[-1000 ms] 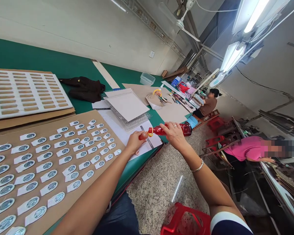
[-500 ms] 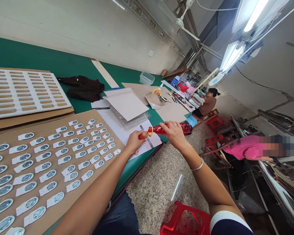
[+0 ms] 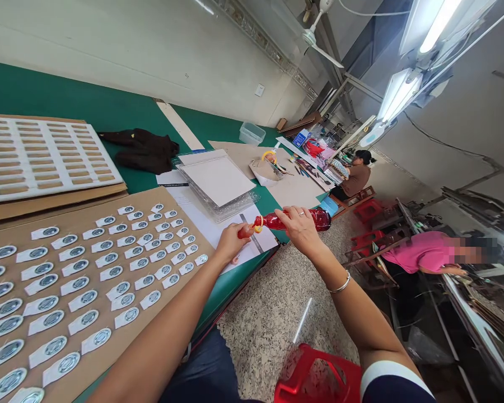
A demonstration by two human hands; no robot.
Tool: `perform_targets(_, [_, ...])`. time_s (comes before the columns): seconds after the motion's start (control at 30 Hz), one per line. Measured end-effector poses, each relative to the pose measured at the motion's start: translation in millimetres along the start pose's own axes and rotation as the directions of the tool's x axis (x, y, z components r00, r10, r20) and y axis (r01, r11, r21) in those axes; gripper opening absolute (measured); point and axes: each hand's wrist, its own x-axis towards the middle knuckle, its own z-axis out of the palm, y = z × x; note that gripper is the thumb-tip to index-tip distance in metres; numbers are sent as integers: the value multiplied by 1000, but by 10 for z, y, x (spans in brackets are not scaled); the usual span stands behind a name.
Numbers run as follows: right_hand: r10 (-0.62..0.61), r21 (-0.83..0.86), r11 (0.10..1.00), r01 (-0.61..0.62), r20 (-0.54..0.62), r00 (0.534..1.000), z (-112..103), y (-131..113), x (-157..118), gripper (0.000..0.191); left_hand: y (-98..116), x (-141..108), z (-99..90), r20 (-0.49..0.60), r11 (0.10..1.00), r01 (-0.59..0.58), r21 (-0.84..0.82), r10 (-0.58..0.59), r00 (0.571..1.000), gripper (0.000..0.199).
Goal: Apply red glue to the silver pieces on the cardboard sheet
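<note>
Well, nearest, a red plastic stool (image 3: 319, 375) is cut off at the lower edge, over speckled floor (image 3: 273, 302). Just beyond, the right hand (image 3: 301, 228) is wrapped around a red bottle (image 3: 274, 221), glossy and see-through, lying almost level in the air by the edge of the green tabletop (image 3: 224, 288); its fingers hide the bottle's middle, and the base looks dark. The left hand (image 3: 234, 242) is closed on a small reddish tip (image 3: 246, 230) at the neck (mostly covered by the fingers, so its shape is hard to make out), beside a yellow ring (image 3: 258, 224). To the left, brown cardboard (image 3: 151, 330) bears rows of white tags (image 3: 90, 342) with shiny round metallic discs, some cut off at the left edge. Past it lie a white slotted panel (image 3: 69, 162), a crumpled dark cloth (image 3: 145, 152) and a pale square board (image 3: 218, 179) on crinkled clear plastic (image 3: 222, 212). Farther along sits a clear plastic tub (image 3: 252, 134). Beyond are two people, one in a pink top (image 3: 422, 252), one in brown (image 3: 357, 178), their faces blurred.
</note>
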Motion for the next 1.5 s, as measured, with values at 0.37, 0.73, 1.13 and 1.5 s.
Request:
perform_targets(0.37, [6, 10, 1000, -6, -10, 1000, -39, -15, 5, 44, 6, 1, -6, -1, 1000, 0, 7, 0, 1000, 45])
perform_targets(0.73, [10, 12, 1000, -10, -6, 1000, -28, -14, -1, 43, -13, 2, 4, -5, 1000, 1, 1, -1, 1000, 47])
perform_targets(1.13, [10, 8, 1000, -10, 2, 1000, -12, -7, -6, 40, -17, 11, 6, -5, 1000, -18, 8, 18, 1000, 40])
perform_targets(1.5, [16, -3, 1000, -16, -1, 1000, -16, -5, -11, 39, -17, 13, 4, -1, 1000, -7, 11, 7, 1000, 51])
